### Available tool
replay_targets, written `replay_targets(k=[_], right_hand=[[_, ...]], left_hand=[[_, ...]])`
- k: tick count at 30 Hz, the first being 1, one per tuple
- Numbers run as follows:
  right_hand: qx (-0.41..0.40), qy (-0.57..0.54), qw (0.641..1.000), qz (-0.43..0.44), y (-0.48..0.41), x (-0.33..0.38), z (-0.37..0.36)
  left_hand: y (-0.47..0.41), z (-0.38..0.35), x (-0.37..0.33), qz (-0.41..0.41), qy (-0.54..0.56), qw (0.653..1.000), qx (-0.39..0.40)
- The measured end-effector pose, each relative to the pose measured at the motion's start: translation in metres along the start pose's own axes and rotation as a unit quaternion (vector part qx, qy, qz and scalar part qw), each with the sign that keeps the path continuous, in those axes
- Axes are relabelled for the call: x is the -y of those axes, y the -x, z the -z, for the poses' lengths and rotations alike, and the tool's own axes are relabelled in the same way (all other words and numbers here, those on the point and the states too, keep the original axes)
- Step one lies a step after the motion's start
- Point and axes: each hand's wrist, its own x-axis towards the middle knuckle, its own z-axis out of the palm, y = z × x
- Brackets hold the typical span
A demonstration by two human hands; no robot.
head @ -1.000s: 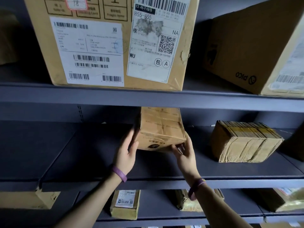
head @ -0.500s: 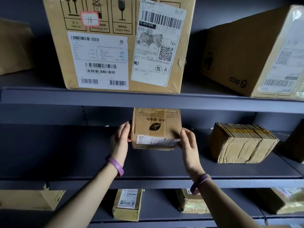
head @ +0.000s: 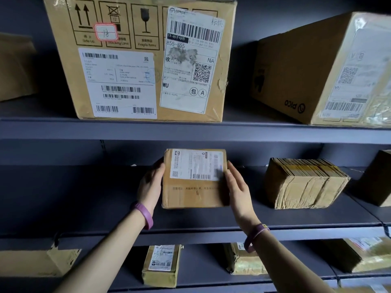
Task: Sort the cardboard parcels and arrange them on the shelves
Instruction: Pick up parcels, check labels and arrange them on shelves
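A small cardboard parcel [head: 193, 193] with a white shipping label facing me stands upright on the middle shelf [head: 190, 226]. My left hand [head: 151, 187] grips its left side and my right hand [head: 238, 188] grips its right side. Both wrists wear purple bands. The parcel's lower edge touches or nearly touches the shelf; I cannot tell which.
A tape-wrapped parcel [head: 304, 182] sits to the right on the same shelf, with a dark box [head: 378, 178] beyond it. Two large boxes [head: 143, 60] [head: 321, 68] fill the upper shelf. Several small parcels [head: 161, 265] lie on the lower shelf.
Both hands have turned the parcel over: earlier its plain taped face, then its leaf-logo face showed; now the label face is toward me. My view has shifted upward.
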Motion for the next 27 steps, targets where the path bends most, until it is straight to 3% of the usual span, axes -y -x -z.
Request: replay_targets(k=[2,5,8,16,18,21,23,27], right_hand=[[-0.005,-0.027,0.999,-0.022,-0.003,0.000,0.000],[0.026,-0.011,0.999,-0.047,-0.007,-0.001,-0.005],[0.061,0.005,0.995,-0.075,-0.008,-0.008,-0.015],[0.067,0.074,0.992,-0.075,-0.016,-0.022,-0.017],[0.085,0.064,0.990,-0.091,-0.016,-0.021,-0.015],[0.103,0.096,0.987,-0.083,-0.011,-0.015,-0.007],[0.073,0.132,0.987,-0.064,-0.011,-0.003,0.004],[0.019,0.190,0.981,0.031,-0.016,0.025,0.043]], left_hand=[[-0.007,0.001,-0.004,0.038,-0.018,0.999,-0.021],[-0.015,0.005,-0.004,0.077,-0.039,0.994,0.064],[-0.016,0.008,0.012,0.078,-0.070,0.989,0.100],[-0.023,0.007,0.024,0.095,-0.061,0.993,0.044],[-0.021,0.005,0.022,0.046,-0.127,0.991,0.002],[-0.006,-0.002,0.002,-0.172,-0.307,0.932,-0.090],[0.002,-0.014,-0.015,-0.274,-0.300,0.911,-0.065],[0.022,-0.053,-0.036,-0.331,-0.231,0.914,0.044]])
